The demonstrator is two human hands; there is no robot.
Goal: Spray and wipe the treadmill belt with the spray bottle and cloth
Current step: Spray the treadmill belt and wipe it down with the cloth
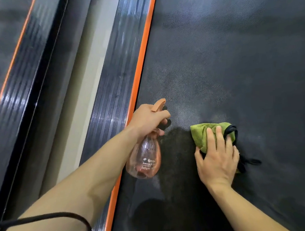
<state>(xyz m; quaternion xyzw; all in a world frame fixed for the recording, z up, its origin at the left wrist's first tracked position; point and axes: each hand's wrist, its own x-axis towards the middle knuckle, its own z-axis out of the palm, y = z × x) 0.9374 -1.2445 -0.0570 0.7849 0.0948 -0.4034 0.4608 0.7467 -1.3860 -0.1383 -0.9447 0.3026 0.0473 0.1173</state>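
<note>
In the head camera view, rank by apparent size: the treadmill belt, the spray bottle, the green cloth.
1. treadmill belt, by far the largest, filling the right side.
2. spray bottle in the left hand.
3. green cloth, though the right hand covers part of it, so its place against the bottle is unsure.

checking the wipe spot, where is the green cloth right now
In the head view the green cloth lies flat on the treadmill belt, lower centre, pressed under the right hand, just right of the spray bottle in the left hand.
</note>
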